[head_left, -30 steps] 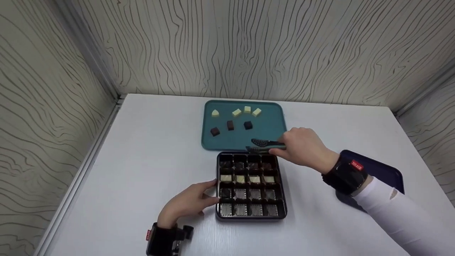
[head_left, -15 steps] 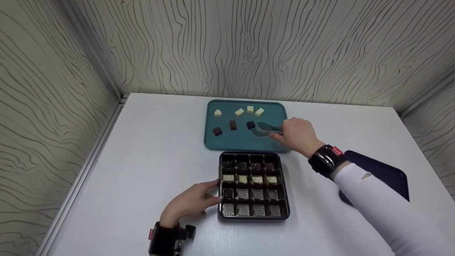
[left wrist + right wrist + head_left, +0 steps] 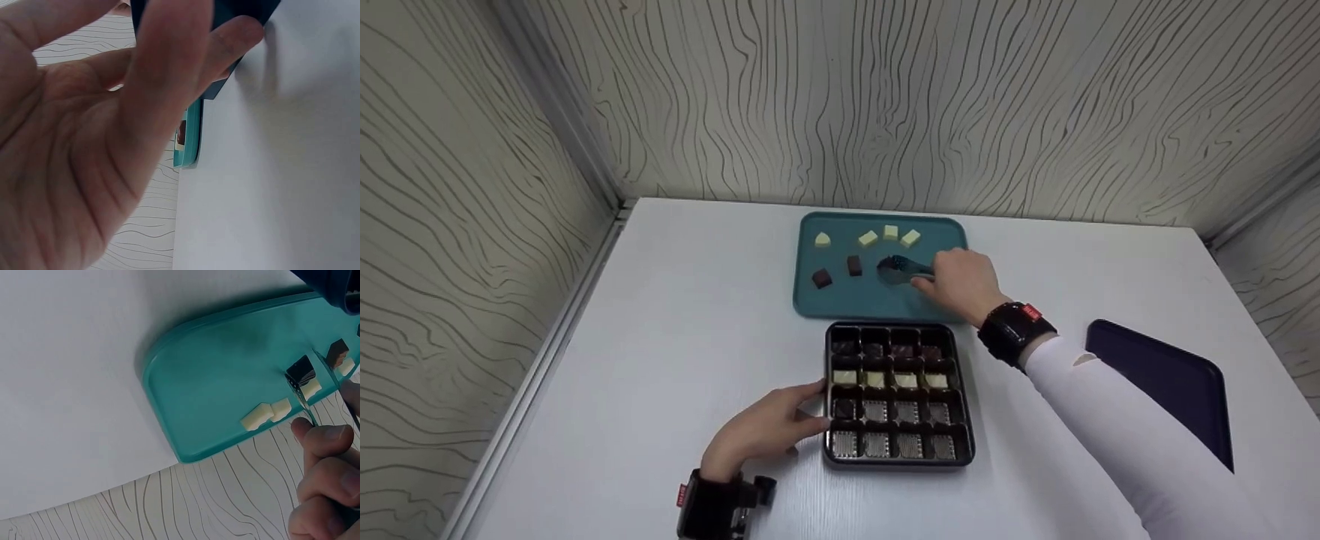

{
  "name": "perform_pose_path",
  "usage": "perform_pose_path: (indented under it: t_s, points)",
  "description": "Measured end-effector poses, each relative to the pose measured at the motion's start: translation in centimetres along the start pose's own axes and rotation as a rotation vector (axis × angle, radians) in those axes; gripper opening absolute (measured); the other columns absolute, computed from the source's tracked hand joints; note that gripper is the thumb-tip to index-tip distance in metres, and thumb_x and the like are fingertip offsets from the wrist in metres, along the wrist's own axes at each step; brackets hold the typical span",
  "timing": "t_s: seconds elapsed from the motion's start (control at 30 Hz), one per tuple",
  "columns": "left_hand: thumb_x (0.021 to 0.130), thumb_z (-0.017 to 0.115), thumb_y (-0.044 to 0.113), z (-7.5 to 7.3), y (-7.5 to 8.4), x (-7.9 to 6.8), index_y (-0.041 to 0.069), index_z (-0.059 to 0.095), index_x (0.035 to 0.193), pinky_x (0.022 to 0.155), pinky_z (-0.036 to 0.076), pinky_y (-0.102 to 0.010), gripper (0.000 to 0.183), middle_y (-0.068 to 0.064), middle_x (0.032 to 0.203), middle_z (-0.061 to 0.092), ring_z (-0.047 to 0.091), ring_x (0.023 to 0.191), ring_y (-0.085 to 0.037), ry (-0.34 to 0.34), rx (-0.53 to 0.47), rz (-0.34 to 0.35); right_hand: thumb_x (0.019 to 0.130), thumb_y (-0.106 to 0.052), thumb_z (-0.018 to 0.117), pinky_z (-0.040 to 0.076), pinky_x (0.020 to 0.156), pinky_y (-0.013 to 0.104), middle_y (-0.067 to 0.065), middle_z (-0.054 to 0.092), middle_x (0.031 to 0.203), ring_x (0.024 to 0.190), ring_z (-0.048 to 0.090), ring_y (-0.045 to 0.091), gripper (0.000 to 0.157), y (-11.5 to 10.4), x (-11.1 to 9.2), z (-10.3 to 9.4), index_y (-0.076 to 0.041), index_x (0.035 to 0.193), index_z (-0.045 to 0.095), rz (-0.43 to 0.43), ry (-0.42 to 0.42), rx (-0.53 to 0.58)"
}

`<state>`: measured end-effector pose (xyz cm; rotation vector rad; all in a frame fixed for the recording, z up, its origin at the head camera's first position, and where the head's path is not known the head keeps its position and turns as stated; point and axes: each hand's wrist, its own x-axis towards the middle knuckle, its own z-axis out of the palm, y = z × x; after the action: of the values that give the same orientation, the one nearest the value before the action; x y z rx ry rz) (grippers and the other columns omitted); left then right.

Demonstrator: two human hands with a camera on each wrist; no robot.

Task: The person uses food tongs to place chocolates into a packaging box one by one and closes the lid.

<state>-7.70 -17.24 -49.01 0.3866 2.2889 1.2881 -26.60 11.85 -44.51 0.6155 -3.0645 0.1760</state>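
My right hand point(image 3: 964, 281) grips a pair of tongs point(image 3: 911, 268) over the teal tray point(image 3: 840, 304). In the right wrist view the tips of the tongs stand apart, one on each side of a dark chocolate piece point(image 3: 301, 370). My left hand point(image 3: 769, 426) rests its fingertips and thumb against the left side of a black divided box point(image 3: 900, 463). Inside the box, dark pieces fill the back row, white pieces point(image 3: 905, 381) the second row, and one dark piece point(image 3: 844, 409) sits at the left of the third row.
Two more dark pieces, one a brown block point(image 3: 854, 265), lie on the teal tray with several white pieces point(image 3: 868, 238) behind them. A dark blue tray point(image 3: 1170, 382) lies at the right, partly under my right sleeve point(image 3: 1117, 420). Wood-patterned walls point(image 3: 877, 105) enclose the white table point(image 3: 682, 315).
My right hand has moved from the back edge of the box forward and left over the teal tray, bringing the tongs to the dark chocolate piece. My left hand stays at the box.
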Motion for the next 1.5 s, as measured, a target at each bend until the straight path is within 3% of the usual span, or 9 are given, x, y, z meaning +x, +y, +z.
perform_pose_path:
  t_s: [0.2, 0.47, 0.8, 1.1, 1.33, 1.5]
  points:
    - [0.104, 0.065, 0.029, 0.2, 0.2, 0.1, -0.003, 0.041, 0.158, 0.091, 0.062, -0.045, 0.068, -0.026, 0.160, 0.049, 0.073, 0.119, -0.037, -0.003, 0.016, 0.002, 0.098, -0.042, 0.073, 0.030, 0.048, 0.028, -0.006, 0.030, 0.053, 0.050, 0.036, 0.013, 0.063, -0.4, 0.1, -0.1, -0.017, 0.055, 0.035, -0.002, -0.003, 0.003]
    - [0.104, 0.065, 0.030, 0.1, 0.1, 0.1, -0.004, 0.041, 0.159, 0.074, 0.062, -0.034, 0.069, -0.027, 0.159, 0.050, 0.074, 0.116, -0.037, -0.013, -0.001, -0.006, 0.096, -0.038, 0.076, 0.025, 0.048, 0.026, -0.009, 0.019, 0.052, 0.048, 0.026, 0.010, 0.068, -0.3, -1.1, -0.7, -0.020, 0.054, 0.026, -0.095, -0.016, -0.004]
    - [0.103, 0.066, 0.029, -0.1, -0.1, -0.2, -0.002, 0.040, 0.159, 0.071, 0.061, -0.033, 0.069, -0.027, 0.159, 0.050, 0.075, 0.112, -0.035, -0.008, -0.024, -0.021, 0.093, -0.034, 0.079, 0.021, 0.049, 0.025, -0.010, 0.018, 0.056, 0.053, 0.023, 0.008, 0.066, -0.2, -2.5, -1.9, -0.021, 0.055, 0.026, -0.184, -0.079, -0.012]
    - [0.103, 0.066, 0.031, -0.1, -0.2, -0.1, -0.001, 0.041, 0.159, 0.074, 0.061, -0.034, 0.069, -0.026, 0.158, 0.051, 0.075, 0.112, -0.034, -0.004, 0.000, -0.008, 0.092, -0.036, 0.079, 0.026, 0.048, 0.025, -0.009, 0.025, 0.056, 0.053, 0.029, 0.010, 0.061, -0.5, -1.9, -2.6, -0.019, 0.056, 0.033, -0.171, -0.131, -0.042]
    - [0.104, 0.066, 0.029, -0.1, -0.1, -0.1, -0.005, 0.039, 0.159, 0.071, 0.061, -0.033, 0.070, -0.028, 0.158, 0.051, 0.076, 0.107, -0.033, -0.015, -0.020, -0.028, 0.090, -0.031, 0.079, 0.022, 0.050, 0.026, -0.009, 0.019, 0.054, 0.053, 0.023, 0.009, 0.066, -0.8, -0.9, -3.5, -0.020, 0.053, 0.025, -0.192, -0.158, -0.049]
    - [0.104, 0.066, 0.030, -0.1, -0.1, 0.0, -0.004, 0.040, 0.159, 0.075, 0.062, -0.034, 0.070, -0.027, 0.160, 0.049, 0.075, 0.115, -0.035, -0.011, -0.005, -0.016, 0.090, -0.030, 0.080, 0.024, 0.050, 0.026, -0.010, 0.019, 0.053, 0.052, 0.025, 0.010, 0.066, -1.0, -0.6, -3.7, -0.021, 0.052, 0.026, -0.198, -0.160, -0.051]
